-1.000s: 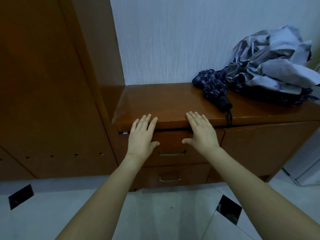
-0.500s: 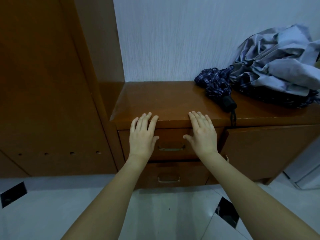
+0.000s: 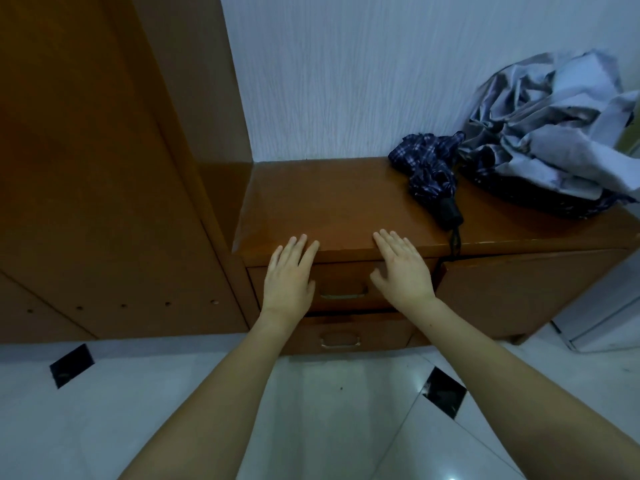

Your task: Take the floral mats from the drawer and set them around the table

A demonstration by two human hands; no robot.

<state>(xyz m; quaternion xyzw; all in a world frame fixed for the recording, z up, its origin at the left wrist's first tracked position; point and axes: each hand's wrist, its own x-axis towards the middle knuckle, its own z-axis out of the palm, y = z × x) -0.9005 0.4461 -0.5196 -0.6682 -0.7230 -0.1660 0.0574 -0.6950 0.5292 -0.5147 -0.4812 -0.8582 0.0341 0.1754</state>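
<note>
Reaching out in the middle of the frame, both hands lie flat with straight fingers and hold nothing. The left hand [image 3: 289,280] and the right hand [image 3: 403,277] press on the front of the top drawer [image 3: 343,278], one on each side of its metal handle [image 3: 343,295]. The fingertips come up to the front edge of the brown cabinet top [image 3: 332,206]. The drawer looks closed, so no floral mats can be seen. A second drawer [image 3: 346,336] sits just below it. On the cabinet top, at the right of the frame, lies a folded checked umbrella [image 3: 431,176] beside a pile of grey cloth [image 3: 554,133]. The white tiled floor [image 3: 329,410] fills the bottom.
</note>
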